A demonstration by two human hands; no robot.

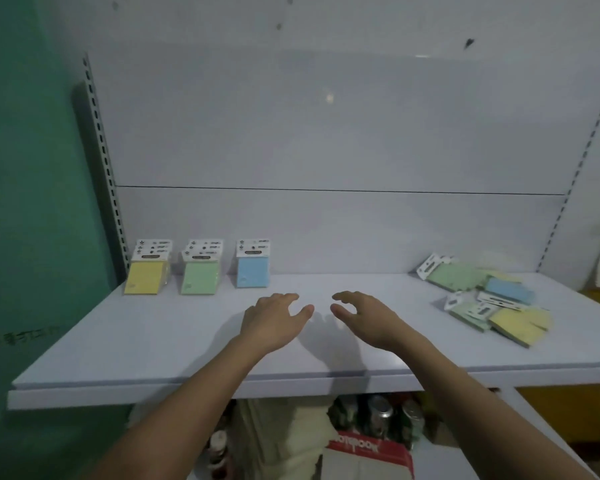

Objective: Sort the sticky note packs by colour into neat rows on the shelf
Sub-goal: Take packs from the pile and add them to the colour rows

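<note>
We face a pale back panel [326,133] split by one seam, slotted uprights [101,150] at both sides. A green wall [25,168] stands left. The light is dim.

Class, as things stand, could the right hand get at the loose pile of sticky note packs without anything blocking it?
Probably yes: the right hand is empty, and only bare shelf lies between it and the pile.
</note>
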